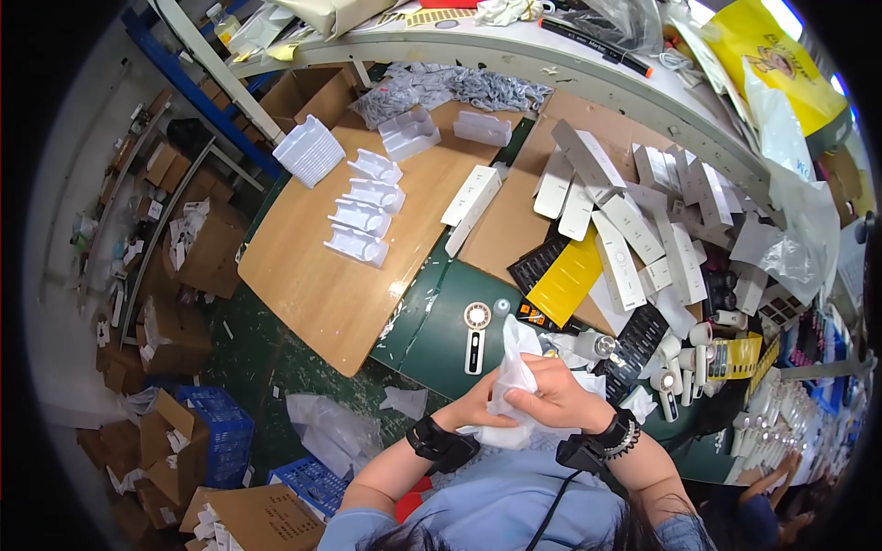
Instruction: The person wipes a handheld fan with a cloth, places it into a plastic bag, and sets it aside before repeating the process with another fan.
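Note:
Close to my body, both hands are closed on a crumpled white translucent plastic bag [516,369]. My left hand [476,406] grips its lower left side, and my right hand [559,397] wraps round it from the right. Whether something is inside the bag, I cannot make out. Just beyond my hands, a white handheld device [475,338] with a round, ringed head lies on the green tabletop [424,317]. A small clear round piece [502,306] is beside its head. To the right of my hands lies a clear cylindrical container [597,346].
White plastic trays [358,246] line the wooden board [303,285]. White boxes [617,257] pile up on cardboard at the right, by a yellow sheet [565,283] and more devices [663,384]. A shelf [514,69] spans the back. Cartons and blue crates [217,432] stand on the left floor.

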Demonstrator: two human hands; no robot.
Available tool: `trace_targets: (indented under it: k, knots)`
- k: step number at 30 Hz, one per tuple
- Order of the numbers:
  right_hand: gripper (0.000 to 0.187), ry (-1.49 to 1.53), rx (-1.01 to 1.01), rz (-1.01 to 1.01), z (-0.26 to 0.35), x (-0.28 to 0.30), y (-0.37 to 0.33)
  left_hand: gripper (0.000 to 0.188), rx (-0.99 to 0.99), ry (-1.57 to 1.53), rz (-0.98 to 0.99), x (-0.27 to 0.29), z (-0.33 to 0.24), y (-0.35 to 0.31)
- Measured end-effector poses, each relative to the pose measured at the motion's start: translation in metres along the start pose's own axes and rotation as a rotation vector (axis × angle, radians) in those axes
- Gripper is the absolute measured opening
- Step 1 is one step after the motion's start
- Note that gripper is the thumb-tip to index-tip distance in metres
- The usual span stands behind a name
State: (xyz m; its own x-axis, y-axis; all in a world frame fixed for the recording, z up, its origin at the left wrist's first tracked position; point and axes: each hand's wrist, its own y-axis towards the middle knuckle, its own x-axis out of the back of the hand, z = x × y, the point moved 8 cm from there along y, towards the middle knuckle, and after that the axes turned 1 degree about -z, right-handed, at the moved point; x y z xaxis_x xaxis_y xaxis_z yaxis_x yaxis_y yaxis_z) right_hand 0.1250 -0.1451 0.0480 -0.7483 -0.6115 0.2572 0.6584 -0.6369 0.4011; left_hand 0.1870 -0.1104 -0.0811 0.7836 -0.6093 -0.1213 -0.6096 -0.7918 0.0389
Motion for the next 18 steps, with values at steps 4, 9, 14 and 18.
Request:
trace_targets:
  k: [4, 9, 14, 18]
  knots:
    - [0.010, 0.098, -0.304, -0.106, -0.031, 0.012, 0.002, 0.059, 0.136, -0.229, -0.205, 0.025, 0.010, -0.001]
    - [0.029, 0.211, -0.456, -0.578, -0.063, 0.066, -0.049, 0.035, 0.257, -0.563, -0.998, 0.150, 0.060, -0.044]
    - [0.028, 0.217, -0.656, -0.539, -0.092, 0.074, -0.117, 0.041, -0.047, -0.676, -1.362, 0.336, 0.079, -0.080]
    - [0.024, 0.235, -0.752, -0.516, -0.111, 0.072, -0.132, 0.051, 0.114, -0.432, -1.532, 0.448, 0.090, -0.081]
